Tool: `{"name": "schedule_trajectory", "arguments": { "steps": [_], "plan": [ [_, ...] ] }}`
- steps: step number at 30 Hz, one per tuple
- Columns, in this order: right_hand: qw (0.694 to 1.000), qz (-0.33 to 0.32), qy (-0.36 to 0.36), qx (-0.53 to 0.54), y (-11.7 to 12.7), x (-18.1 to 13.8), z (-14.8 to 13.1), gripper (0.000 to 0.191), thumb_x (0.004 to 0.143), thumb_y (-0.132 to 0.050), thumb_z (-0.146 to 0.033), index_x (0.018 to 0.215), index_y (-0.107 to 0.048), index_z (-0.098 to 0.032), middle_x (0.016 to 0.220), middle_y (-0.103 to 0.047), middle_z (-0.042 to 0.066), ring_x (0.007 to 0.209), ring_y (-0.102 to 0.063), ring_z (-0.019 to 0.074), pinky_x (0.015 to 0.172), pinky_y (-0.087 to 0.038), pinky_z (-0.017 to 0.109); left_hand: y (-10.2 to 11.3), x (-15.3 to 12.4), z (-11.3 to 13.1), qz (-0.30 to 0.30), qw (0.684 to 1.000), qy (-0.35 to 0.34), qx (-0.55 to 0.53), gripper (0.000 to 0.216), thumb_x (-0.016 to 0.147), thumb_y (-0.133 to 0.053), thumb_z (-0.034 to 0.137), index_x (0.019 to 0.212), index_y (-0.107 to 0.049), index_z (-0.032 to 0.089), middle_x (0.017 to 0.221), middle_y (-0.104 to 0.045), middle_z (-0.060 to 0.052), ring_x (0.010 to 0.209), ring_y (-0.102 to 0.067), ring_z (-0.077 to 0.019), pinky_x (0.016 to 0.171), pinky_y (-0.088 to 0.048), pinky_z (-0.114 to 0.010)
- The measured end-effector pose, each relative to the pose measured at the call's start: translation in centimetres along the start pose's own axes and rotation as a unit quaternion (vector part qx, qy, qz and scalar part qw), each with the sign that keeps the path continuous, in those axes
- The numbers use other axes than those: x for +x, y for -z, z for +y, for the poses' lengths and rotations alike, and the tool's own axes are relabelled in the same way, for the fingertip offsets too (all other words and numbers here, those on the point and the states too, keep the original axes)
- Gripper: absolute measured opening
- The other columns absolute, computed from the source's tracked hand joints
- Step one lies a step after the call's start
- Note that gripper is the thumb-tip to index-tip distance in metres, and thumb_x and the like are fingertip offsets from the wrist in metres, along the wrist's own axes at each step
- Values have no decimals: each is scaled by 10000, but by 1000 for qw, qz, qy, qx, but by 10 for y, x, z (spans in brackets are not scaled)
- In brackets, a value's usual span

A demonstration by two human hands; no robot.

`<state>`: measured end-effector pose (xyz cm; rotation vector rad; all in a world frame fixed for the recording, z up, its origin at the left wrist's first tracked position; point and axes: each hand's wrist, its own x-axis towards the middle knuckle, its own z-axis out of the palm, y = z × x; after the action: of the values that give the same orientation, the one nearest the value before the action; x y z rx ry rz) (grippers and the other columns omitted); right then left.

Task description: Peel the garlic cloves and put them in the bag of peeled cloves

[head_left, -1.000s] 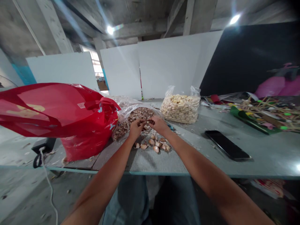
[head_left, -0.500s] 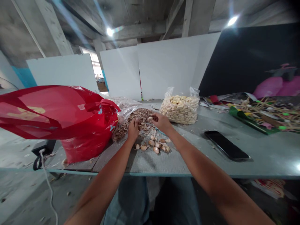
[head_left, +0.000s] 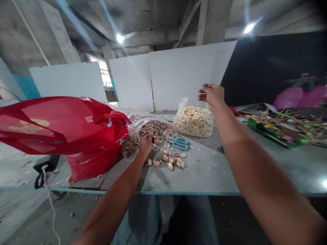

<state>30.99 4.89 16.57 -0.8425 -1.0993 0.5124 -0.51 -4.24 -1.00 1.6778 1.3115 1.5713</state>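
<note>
My right hand is raised above the clear bag of peeled garlic cloves, fingers curled together; what they hold, if anything, does not show. My left hand rests on the table with its fingers curled, at the mouth of the clear bag of garlic skins. Several unpeeled cloves lie just right of my left hand. Blue-handled scissors lie beyond them.
A big red plastic bag fills the table's left side. Green stems and craft sticks clutter the far right. The grey table's front edge runs above my lap. White boards stand behind.
My right hand has lifted from the skins bag and swung up and right over the peeled-clove bag. The scissors are now uncovered. My left hand stayed by the skins bag.
</note>
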Motion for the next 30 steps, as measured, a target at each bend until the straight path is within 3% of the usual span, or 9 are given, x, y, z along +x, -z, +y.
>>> {"name": "schedule_trajectory", "arguments": {
  "steps": [4, 7, 10, 13, 16, 19, 24, 27, 30],
  "plan": [
    [996, -76, 47, -21, -4, -30, -18, 397, 914, -473, -505, 834, -601, -138, 512, -469, -25, 435, -493, 90, 450, -502, 265, 1, 0, 4, 19, 999, -19, 28, 449, 838, -543, 462, 501, -446, 182, 422, -393, 43, 406, -377, -84, 427, -266, -218],
    [970, -226, 7, -93, -20, -82, -23, 357, 892, -536, -483, 860, -635, -142, 475, -444, -44, 401, -451, 84, 458, -507, 274, 0, 1, 6, 65, 998, -8, 0, 384, 795, -607, 414, 554, -407, 191, 450, -359, 67, 426, -342, -71, 433, -266, -205],
    [884, -435, -12, -170, -44, -140, -19, 272, 831, -641, -380, 988, -676, -160, 559, -592, -5, 437, -510, 104, 484, -491, 265, 0, 4, 5, 92, 992, 46, -77, 329, 818, -565, 468, 664, -442, 205, 472, -387, 79, 383, -334, -67, 396, -263, -206],
    [743, -622, 63, -239, -70, -189, -8, 291, 686, -756, -243, 973, -728, -206, 838, -722, 27, 673, -639, 154, 618, -491, 248, 1, 6, 4, 104, 980, 86, -147, 370, 829, -514, 564, 742, -468, 207, 495, -425, 73, 362, -366, -71, 369, -280, -211],
    [652, -688, 131, -292, -89, -225, 3, 406, 652, -762, -231, 1055, -716, -243, 956, -731, 23, 774, -651, 174, 644, -453, 230, 5, 8, 4, 110, 973, 92, -181, 421, 823, -498, 613, 770, -497, 195, 510, -461, 61, 368, -397, -71, 368, -303, -211],
    [618, -686, 182, -340, -99, -247, 12, 349, 689, -733, -277, 1034, -714, -228, 934, -730, 45, 740, -642, 182, 620, -423, 242, 7, 10, 4, 98, 973, 83, -191, 452, 823, -482, 631, 745, -509, 187, 495, -471, 54, 347, -387, -67, 350, -284, -210],
    [646, -637, 224, -356, -106, -246, 27, 212, 793, -599, -210, 973, -710, -196, 874, -723, 72, 745, -633, 178, 645, -406, 250, 7, 15, 2, 94, 968, 107, -205, 461, 796, -515, 644, 748, -517, 185, 478, -467, 60, 340, -376, -62, 351, -286, -204],
    [756, -566, 165, -285, -107, -223, 41, 165, 822, -582, -234, 917, -699, -168, 810, -705, 56, 724, -613, 159, 646, -406, 239, 7, 14, 2, 101, 966, 115, -209, 475, 778, -539, 647, 760, -536, 172, 535, -516, 39, 412, -446, -64, 403, -341, -191],
    [871, -475, 32, -124, -107, -201, 58, 235, 858, -526, -336, 800, -658, -150, 691, -661, 25, 620, -573, 134, 577, -414, 227, 5, 8, 4, 13, 968, 128, -216, 523, 751, -543, 686, 819, -561, 168, 600, -544, 21, 456, -483, -80, 414, -354, -199]
  ]
}}
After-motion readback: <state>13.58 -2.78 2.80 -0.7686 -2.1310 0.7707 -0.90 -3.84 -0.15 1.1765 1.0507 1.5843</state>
